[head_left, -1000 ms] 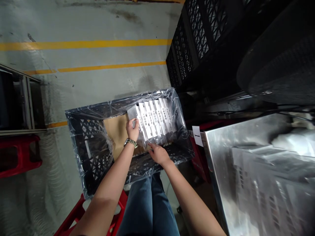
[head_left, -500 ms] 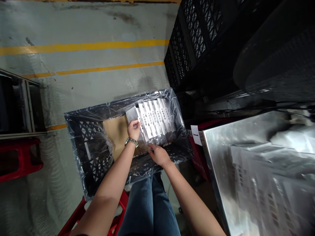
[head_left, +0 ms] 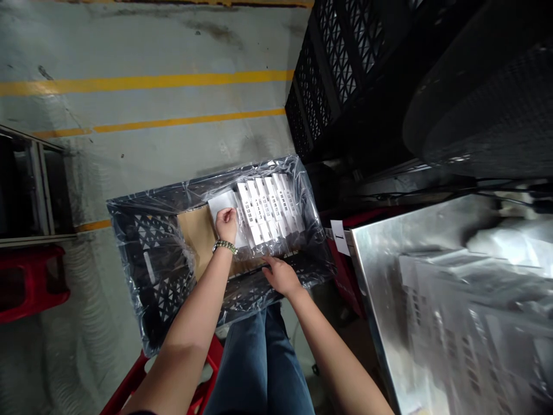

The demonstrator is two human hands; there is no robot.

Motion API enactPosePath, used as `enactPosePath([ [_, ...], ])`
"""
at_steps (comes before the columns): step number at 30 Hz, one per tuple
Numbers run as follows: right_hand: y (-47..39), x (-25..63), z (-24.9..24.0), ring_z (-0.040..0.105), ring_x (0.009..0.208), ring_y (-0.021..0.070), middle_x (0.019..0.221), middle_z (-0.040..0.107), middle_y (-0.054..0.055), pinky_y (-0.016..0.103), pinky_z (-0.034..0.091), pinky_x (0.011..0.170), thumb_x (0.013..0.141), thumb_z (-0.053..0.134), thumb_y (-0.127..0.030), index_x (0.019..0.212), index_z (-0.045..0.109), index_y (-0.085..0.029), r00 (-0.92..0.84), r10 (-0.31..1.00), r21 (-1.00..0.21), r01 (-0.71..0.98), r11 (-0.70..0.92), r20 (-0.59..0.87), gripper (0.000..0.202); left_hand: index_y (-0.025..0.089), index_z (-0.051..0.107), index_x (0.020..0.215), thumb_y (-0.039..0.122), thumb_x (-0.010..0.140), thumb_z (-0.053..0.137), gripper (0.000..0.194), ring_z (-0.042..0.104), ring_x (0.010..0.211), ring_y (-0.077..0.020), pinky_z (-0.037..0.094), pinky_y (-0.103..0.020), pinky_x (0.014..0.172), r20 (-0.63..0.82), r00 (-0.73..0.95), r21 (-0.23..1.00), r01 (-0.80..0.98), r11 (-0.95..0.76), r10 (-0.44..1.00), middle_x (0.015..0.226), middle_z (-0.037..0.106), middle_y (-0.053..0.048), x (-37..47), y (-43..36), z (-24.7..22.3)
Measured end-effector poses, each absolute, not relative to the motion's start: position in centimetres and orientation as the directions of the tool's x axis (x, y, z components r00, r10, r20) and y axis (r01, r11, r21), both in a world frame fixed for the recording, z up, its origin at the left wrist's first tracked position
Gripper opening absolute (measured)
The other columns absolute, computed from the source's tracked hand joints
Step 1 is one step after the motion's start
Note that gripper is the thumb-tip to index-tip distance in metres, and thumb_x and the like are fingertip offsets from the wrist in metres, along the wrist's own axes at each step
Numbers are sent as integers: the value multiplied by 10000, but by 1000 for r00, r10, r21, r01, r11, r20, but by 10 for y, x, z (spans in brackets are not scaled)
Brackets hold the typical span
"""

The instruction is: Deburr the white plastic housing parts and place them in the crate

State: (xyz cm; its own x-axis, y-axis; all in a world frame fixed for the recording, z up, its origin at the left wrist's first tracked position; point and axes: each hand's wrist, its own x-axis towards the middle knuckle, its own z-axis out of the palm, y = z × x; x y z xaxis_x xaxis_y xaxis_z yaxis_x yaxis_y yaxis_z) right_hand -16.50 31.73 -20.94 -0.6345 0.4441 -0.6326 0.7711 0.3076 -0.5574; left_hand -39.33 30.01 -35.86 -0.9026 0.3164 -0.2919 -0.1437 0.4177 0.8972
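A black crate with a clear plastic liner stands in front of me. At its right end, several white parts with rows of small square cut-outs stand side by side in clear wrapping. My left hand, a bracelet on its wrist, has its fingers curled in over a flat, pale sheet or bag left of the row; whatever they may pinch is hidden. At the row's near edge is my right hand, fingers loosely extended by the wrapping. Brown cardboard lines the crate bottom.
To the right, a metal-topped table carries several wrapped white parts and a label marked 1. Stacked black crates rise behind it. Red stools stand at left and below the crate.
My left hand has moved left, away from the row of white parts, and more of the pale sheet shows beneath it. My right hand stays near the row's front edge.
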Motion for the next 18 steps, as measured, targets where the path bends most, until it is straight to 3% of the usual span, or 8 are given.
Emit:
enactPosePath([
  [10, 316, -147, -195, 692, 1172, 188, 1293, 737, 60, 307, 511, 1067, 983, 575, -187, 1377, 639, -237, -672, 548, -691, 689, 216, -499, 402, 178, 639, 1271, 348, 948, 691, 369, 589, 1248, -301, 509, -551, 1035, -287, -957, 790, -216, 573, 35, 1392, 595, -120, -402, 250, -366],
  [18, 312, -105, -145, 691, 1157, 196, 1222, 759, 71, 344, 522, 1058, 1012, 522, -234, 1324, 676, -231, -604, 697, -756, 641, 136, -387, 348, 187, 647, 1252, 348, 972, 664, 324, 656, 1113, -251, 572, -475, 945, -429, -890, 789, -285, 543, 156, 1297, 648, -109, -376, 234, -357],
])
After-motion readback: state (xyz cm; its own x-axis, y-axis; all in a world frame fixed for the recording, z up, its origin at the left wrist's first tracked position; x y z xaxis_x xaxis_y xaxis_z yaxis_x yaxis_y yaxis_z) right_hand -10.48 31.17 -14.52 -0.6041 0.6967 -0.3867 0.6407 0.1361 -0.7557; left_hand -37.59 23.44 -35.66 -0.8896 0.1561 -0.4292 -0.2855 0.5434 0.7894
